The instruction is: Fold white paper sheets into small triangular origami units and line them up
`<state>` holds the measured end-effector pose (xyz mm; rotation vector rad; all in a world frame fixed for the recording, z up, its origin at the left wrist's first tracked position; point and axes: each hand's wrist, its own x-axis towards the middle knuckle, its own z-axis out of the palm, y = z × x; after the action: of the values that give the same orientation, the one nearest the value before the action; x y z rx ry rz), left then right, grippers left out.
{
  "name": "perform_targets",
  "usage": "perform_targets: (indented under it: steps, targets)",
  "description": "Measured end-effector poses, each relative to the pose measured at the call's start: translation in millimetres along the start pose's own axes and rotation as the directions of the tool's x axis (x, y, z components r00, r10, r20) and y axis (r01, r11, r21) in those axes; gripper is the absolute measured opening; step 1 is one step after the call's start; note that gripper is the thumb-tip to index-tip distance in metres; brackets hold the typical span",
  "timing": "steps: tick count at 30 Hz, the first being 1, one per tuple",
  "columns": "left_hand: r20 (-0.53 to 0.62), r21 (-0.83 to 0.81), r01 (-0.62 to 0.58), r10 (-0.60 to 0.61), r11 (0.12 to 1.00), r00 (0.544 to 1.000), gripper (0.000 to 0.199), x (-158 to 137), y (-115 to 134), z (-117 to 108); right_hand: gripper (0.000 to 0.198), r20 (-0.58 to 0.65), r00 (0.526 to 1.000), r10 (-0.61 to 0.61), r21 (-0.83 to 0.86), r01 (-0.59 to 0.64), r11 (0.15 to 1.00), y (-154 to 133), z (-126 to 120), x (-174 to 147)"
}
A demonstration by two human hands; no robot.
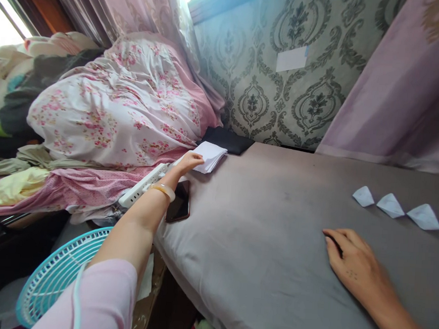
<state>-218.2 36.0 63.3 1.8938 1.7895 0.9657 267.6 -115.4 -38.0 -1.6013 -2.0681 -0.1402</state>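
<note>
My left hand [190, 162] reaches far out to a stack of white paper sheets [212, 156], its fingertips pinched together on the near left edge of the top sheet. A pale bangle [165, 191] circles that wrist. My right hand [353, 257] rests on the grey bedsheet [259, 246], fingers loosely bent and a gap showing between thumb and index finger, nothing in it. Beyond it, several folded white paper pieces [391, 205] stand in a row, the last one cut off by the right edge of the view.
Below my left forearm lie a dark phone [180, 202] and a white power strip [144, 184]. A black flat item [230, 140] is behind the stack. Floral bedding [119, 99] is heaped at left, with a blue fan [60, 279] near the bed's edge.
</note>
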Motion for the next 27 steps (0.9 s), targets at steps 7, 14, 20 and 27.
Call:
perform_targets:
  steps: [7,14,20,27]
  targets:
    - [-0.325,0.178,-0.195,0.244,0.965,0.914,0.021,13,50,3,0.037,0.028,0.999,0.039,0.003,-0.040,0.999,-6,-4,1]
    - [-0.329,-0.026,-0.311,0.286,0.950,0.900,0.022,7,106,21,0.038,0.034,0.998,0.054,0.013,-0.055,0.998,-10,-8,0]
    - [-0.293,-0.492,-0.257,0.120,0.832,0.949,0.016,-18,159,43,0.035,0.012,0.999,0.049,0.017,-0.049,0.999,-12,-9,-1]
    - [-0.008,-0.825,0.179,-0.328,0.536,0.945,0.006,-59,166,104,0.036,-0.028,0.995,0.097,0.139,-0.092,0.986,-18,-17,-2]
